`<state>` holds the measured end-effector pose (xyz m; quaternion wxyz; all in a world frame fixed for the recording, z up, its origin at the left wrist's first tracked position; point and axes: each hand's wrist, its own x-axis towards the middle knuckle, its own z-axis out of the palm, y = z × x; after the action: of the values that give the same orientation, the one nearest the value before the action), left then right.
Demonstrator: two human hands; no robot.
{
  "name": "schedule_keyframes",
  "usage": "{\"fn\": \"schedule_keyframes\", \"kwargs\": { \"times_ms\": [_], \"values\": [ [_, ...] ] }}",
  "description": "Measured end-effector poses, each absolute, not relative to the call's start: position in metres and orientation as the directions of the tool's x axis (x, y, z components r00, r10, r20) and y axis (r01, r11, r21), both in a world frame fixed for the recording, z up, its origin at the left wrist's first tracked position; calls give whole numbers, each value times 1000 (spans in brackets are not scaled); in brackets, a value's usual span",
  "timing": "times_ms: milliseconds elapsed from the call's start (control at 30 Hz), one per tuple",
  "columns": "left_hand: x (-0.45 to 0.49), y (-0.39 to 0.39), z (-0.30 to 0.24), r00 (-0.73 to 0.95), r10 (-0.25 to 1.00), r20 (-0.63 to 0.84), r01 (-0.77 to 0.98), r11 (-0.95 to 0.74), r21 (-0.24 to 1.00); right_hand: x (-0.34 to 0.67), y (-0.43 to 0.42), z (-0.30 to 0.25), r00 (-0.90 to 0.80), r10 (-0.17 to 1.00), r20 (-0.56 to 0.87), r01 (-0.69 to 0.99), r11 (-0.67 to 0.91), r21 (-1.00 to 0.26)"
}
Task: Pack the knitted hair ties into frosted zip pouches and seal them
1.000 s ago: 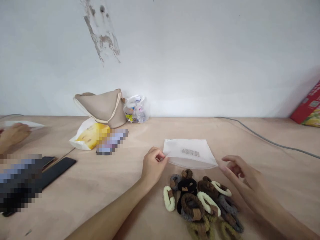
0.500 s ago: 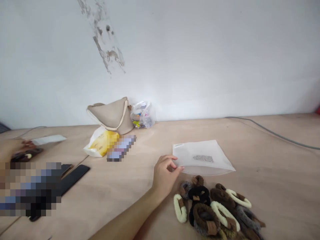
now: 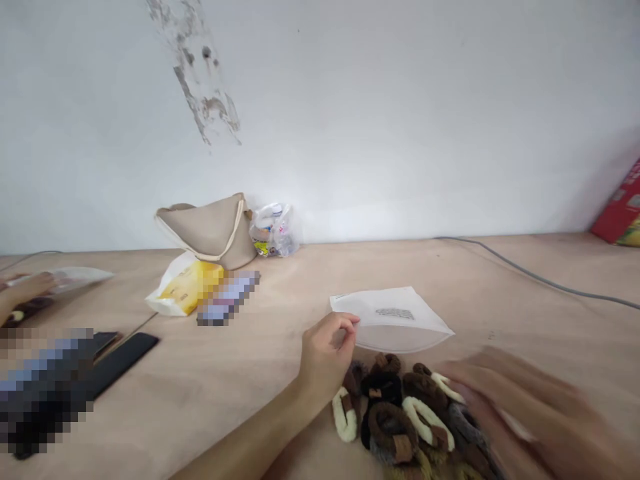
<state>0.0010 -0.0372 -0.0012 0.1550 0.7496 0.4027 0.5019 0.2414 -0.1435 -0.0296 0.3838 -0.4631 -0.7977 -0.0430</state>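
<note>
A flat white plastic bag (image 3: 390, 303) with dark print lies on the table, its near edge bowed apart. My left hand (image 3: 330, 347) pinches the bag's near left corner between thumb and fingers. Just below the bag is a pile of fuzzy hair ties (image 3: 395, 427) in black, brown, grey and cream, several with small brown tags. My right hand (image 3: 525, 407) is over the right side of the pile, smeared by motion. It covers part of a cream hair tie (image 3: 447, 388), and whether it grips anything cannot be made out.
A beige bag (image 3: 205, 230), a clear bag with a bottle (image 3: 277, 230) and a yellow tissue pack (image 3: 193, 287) stand near the wall. A grey cable (image 3: 530, 270) crosses the right side, near a red box (image 3: 617, 213). At far left, another person's hand (image 3: 33, 290) works with a white bag.
My right hand has come into view from the right, over the hair ties. My left hand now holds the bag's corner, and its near edge has parted wider. The view has shifted right.
</note>
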Motion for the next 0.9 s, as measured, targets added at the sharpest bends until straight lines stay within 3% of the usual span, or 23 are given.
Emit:
{"fn": "schedule_keyframes", "kwargs": {
  "times_ms": [100,233,333,500,667,900],
  "values": [
    [7,-40,5,332,665,670,507,-724,468,204,-119,3,-408,750,522,788,578,-215],
    [14,-40,15,526,587,615,592,-772,230,183,-101,7,-434,810,394,832,529,-170],
    [18,-34,24,549,620,560,649,-739,182,188,-99,3,-489,839,238,810,538,-233],
    [23,-20,38,540,646,539,677,-714,177,194,-99,7,-486,863,138,798,503,-332],
    [25,-17,41,529,665,528,683,-702,201,197,-94,6,-435,849,299,702,528,-478],
    [17,-18,39,418,763,493,750,-596,286,223,-106,-6,-169,872,460,633,454,-627]
  ]
}}
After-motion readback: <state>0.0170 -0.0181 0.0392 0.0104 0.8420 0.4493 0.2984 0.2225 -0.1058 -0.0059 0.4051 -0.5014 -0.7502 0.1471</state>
